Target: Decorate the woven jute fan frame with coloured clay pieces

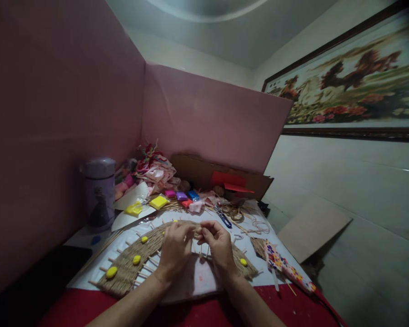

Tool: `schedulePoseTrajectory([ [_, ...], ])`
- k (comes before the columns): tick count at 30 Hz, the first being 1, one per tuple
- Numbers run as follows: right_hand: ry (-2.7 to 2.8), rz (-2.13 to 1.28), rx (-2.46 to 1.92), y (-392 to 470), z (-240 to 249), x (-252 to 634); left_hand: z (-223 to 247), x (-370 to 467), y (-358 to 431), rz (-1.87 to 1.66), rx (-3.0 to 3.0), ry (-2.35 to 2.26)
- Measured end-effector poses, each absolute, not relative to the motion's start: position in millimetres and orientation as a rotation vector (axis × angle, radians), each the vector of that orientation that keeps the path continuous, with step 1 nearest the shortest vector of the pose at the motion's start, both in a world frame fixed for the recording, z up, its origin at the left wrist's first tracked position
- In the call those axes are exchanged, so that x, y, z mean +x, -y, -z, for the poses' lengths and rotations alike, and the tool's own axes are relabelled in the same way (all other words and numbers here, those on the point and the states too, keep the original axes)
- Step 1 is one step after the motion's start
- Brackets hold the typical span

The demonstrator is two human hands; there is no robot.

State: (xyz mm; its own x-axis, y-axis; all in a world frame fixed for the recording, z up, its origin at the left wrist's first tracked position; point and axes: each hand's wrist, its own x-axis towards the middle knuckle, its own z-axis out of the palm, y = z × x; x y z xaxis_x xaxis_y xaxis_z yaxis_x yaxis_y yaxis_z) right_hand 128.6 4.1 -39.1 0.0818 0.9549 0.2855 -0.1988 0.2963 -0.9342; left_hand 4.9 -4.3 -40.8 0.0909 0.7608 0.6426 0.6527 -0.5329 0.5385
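A fan-shaped piece of woven brown cord on thin wooden sticks [122, 274] lies on the white-covered table. Round yellow dots [137, 260], apparently clay, are spaced along its band. Over the top middle of the arc, my left hand [174, 250] and my right hand [221, 247] meet with their fingertips pinched together. Whatever is between the fingers is too small and too hidden to make out. Beneath both wrists, a pale pinkish panel [202, 279] fills the inner part of the fan.
Left stands a purple tumbler [100, 195]. Behind the fan are yellow clay packets [158, 202], blue-handled snips [224, 219], cord coils [236, 213] and pink scraps [157, 172]. A flower-patterned piece [288, 268] lies right. Pink boards [211, 118] enclose the back and left; red cloth [88, 306] covers the front.
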Motion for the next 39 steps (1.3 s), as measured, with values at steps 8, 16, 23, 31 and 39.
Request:
schedulePoseTrajectory([
  [8, 1.168, -1.205, -0.813, -5, 41, 132, 40, 5, 0, -1.456, 2.112, -1.324],
  [16, 1.375, -0.944, -0.844, -1, 36, 132, 37, 4, 0, -1.531, 2.061, -1.171],
  [23, 1.516, -0.716, -0.855, 5, 34, 131, 35, 2, -5, -1.428, 1.774, -0.897],
  [31, 1.504, -0.8, -0.85, 2, 36, 131, 34, 0, -8, -1.327, 1.5, -0.902],
  [39, 1.502, -0.754, -0.861, 3, 36, 132, 34, -1, -8, -1.309, 1.513, -0.841],
])
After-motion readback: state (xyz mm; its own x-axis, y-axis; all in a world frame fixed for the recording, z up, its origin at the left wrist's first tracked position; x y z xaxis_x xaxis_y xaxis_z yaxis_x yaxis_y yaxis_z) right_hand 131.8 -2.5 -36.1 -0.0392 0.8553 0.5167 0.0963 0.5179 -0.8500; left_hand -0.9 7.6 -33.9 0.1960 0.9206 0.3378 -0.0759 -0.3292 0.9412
